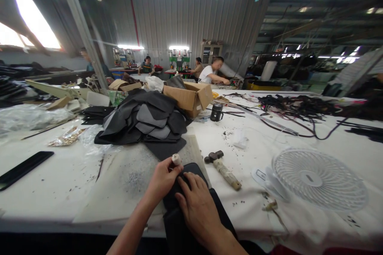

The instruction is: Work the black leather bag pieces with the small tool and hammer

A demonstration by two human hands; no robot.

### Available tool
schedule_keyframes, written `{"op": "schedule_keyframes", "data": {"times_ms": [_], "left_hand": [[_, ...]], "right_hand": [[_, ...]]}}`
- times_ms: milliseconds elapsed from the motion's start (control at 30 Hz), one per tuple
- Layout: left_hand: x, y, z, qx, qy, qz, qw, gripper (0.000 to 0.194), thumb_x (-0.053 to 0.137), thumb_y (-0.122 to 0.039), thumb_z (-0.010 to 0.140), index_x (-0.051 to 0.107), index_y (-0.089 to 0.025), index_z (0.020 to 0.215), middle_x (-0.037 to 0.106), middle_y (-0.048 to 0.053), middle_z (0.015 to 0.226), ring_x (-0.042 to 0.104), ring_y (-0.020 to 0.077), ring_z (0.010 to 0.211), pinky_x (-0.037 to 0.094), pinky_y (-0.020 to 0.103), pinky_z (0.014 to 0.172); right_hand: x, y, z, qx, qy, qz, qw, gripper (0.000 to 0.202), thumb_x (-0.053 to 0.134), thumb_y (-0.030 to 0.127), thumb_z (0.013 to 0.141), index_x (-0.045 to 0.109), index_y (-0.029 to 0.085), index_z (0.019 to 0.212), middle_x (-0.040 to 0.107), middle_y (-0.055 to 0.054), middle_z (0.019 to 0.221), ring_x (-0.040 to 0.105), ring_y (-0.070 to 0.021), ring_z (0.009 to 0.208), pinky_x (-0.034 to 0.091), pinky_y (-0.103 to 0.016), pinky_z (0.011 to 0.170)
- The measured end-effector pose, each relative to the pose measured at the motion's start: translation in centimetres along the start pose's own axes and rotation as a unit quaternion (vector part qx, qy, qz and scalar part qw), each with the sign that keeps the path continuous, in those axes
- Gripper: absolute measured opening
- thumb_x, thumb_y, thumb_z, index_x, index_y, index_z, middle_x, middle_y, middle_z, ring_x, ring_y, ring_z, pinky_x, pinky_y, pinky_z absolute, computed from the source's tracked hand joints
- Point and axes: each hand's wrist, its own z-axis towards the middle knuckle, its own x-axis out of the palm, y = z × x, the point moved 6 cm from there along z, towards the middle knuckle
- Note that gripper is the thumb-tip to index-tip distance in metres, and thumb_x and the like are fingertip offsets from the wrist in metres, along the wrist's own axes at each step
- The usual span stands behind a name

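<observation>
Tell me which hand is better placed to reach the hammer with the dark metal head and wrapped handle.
Probably the right hand: it is nearer the hammer and rests on the flat black material, gripping nothing visible, while the left hand holds a small white cylinder.

White fan [311, 178], cardboard box [182, 97]

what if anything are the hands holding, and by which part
The left hand pinches a small white piece below its exposed top; its lower end is hidden. The right hand lies on the black piece, apparently without gripping it.
</observation>
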Motion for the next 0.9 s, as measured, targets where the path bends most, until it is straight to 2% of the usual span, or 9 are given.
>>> {"op": "schedule_keyframes", "data": {"times_ms": [267, 467, 900], "left_hand": [[0.0, 1.0, -0.1, -0.009, -0.017, -0.023, 1.000, 0.028, 0.074, -0.045, 0.089, 0.079, -0.020, 0.100, 0.082, 0.005, 0.094, 0.077, 0.0263, 0.094, 0.058, 0.034, 0.088], [-0.6, 2.4, 0.0, -0.036, -0.036, -0.052, 0.997, 0.038, 0.075, -0.054, 0.090, 0.079, -0.020, 0.107, 0.084, 0.007, 0.095, 0.075, 0.0250, 0.086, 0.056, 0.032, 0.077], [-0.4, 1.8, 0.2, -0.031, -0.023, -0.051, 0.998, 0.033, 0.072, -0.050, 0.090, 0.078, -0.019, 0.098, 0.081, 0.007, 0.091, 0.073, 0.0249, 0.085, 0.054, 0.033, 0.079]], "right_hand": [[0.1, -0.2, -0.2, 0.008, -0.013, 0.008, 1.000, 0.048, 0.058, 0.032, 0.110, 0.060, 0.021, 0.157, 0.061, -0.016, 0.160, 0.056, -0.0387, 0.148, 0.049, -0.065, 0.126], [0.0, -0.2, -0.2, 0.010, -0.015, 0.009, 1.000, 0.048, 0.057, 0.032, 0.111, 0.059, 0.022, 0.158, 0.061, -0.016, 0.159, 0.056, -0.0377, 0.149, 0.049, -0.063, 0.127], [0.3, -0.4, -0.4, 0.014, -0.018, 0.008, 1.000, 0.048, 0.055, 0.034, 0.112, 0.057, 0.024, 0.159, 0.060, -0.014, 0.160, 0.056, -0.0385, 0.148, 0.050, -0.064, 0.126]]}}
